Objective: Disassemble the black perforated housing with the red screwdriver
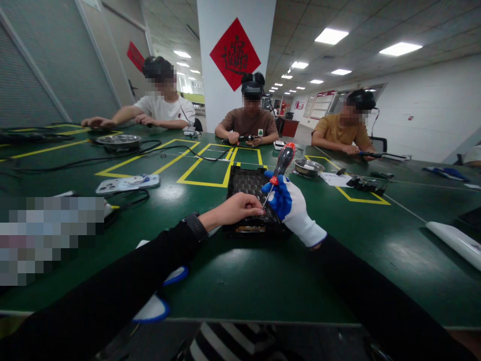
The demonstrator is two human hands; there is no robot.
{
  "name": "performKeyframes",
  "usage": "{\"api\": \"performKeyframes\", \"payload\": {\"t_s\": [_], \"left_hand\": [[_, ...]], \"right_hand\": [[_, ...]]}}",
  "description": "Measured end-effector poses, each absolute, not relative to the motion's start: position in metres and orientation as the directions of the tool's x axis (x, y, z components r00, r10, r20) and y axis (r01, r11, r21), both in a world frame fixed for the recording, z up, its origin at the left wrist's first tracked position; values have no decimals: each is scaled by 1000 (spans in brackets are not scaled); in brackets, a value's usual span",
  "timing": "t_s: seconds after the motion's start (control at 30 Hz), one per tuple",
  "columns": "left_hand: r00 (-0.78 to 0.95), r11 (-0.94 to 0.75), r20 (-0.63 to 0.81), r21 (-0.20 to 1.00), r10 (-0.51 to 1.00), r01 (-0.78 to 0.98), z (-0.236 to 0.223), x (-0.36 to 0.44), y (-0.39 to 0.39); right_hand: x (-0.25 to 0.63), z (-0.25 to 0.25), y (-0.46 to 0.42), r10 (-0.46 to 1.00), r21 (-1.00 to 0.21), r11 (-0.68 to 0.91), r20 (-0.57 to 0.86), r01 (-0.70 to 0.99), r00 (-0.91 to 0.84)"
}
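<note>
In my right hand (291, 203), which wears a white glove with blue-coated fingers, is a screwdriver (284, 161) with a red and black handle, tilted so its shaft points down and left. Bare and wearing a dark wristwatch, my left hand (240, 208) has thumb and fingers pinched together right by the screwdriver's tip. Whatever lies between those fingertips is too small to tell. Both hands are over a black rectangular case (246, 179) on the table in front of me; its inside looks dark and textured, and my hands cover part of it.
The green table (225, 281) bears yellow tape outlines. A phone (128, 184), cables and a metal bowl (119, 142) lie left; another metal bowl (308, 167) and small black parts (366, 185) lie right. A white-blue glove (154, 307) is under my left forearm. Several people sit opposite.
</note>
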State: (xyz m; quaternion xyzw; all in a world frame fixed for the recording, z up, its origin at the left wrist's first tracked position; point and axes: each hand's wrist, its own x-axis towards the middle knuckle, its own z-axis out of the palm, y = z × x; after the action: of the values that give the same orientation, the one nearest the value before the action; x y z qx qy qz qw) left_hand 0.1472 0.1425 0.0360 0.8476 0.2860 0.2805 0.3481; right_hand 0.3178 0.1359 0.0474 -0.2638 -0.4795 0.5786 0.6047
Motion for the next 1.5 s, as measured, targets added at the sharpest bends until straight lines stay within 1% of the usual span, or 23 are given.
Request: {"api": "performKeyframes", "payload": {"t_s": [0.1, 0.27, 0.33, 0.4, 0.5, 0.57, 0.67, 0.77, 0.9, 0.97, 1.07, 1.13, 1.33, 1.5], "left_hand": [[683, -596, 271, 746, 678, 295, 35, 147, 143], [689, -596, 270, 750, 673, 288, 35, 147, 144], [688, -590, 268, 756, 674, 283, 36, 147, 143], [687, -588, 271, 760, 674, 277, 36, 147, 143], [682, -590, 277, 759, 677, 277, 36, 148, 143], [680, -593, 277, 753, 679, 285, 35, 147, 143], [684, -608, 283, 738, 672, 292, 35, 147, 144], [688, -614, 289, 736, 666, 285, 35, 147, 144], [687, -605, 288, 747, 668, 275, 36, 147, 143], [680, -603, 290, 748, 674, 278, 36, 148, 143], [671, -595, 287, 751, 684, 285, 37, 148, 142], [670, -591, 284, 754, 686, 286, 37, 149, 141], [677, -593, 279, 752, 681, 287, 38, 148, 141], [676, -570, 267, 775, 687, 273, 35, 146, 146]], "right_hand": [[317, 47, 135, 956, -880, 194, 268, -434, -115], [312, 48, 131, 961, -894, 261, 277, -365, 9], [312, 48, 130, 956, -892, 283, 292, -351, 29], [313, 49, 130, 957, -886, 269, 289, -377, 5], [317, 48, 133, 956, -870, 217, 281, -443, -82], [318, 47, 135, 951, -868, 201, 284, -453, -122], [317, 47, 136, 954, -879, 211, 281, -427, -107], [314, 48, 133, 962, -892, 235, 271, -386, -40], [312, 49, 130, 953, -891, 294, 302, -348, 30], [313, 49, 130, 953, -886, 284, 303, -367, 8], [316, 49, 132, 959, -879, 219, 274, -423, -73], [317, 49, 132, 958, -878, 204, 271, -433, -98], [313, 49, 130, 961, -895, 259, 278, -364, -1], [313, 47, 135, 954, -869, 295, 288, -398, 79]]}}
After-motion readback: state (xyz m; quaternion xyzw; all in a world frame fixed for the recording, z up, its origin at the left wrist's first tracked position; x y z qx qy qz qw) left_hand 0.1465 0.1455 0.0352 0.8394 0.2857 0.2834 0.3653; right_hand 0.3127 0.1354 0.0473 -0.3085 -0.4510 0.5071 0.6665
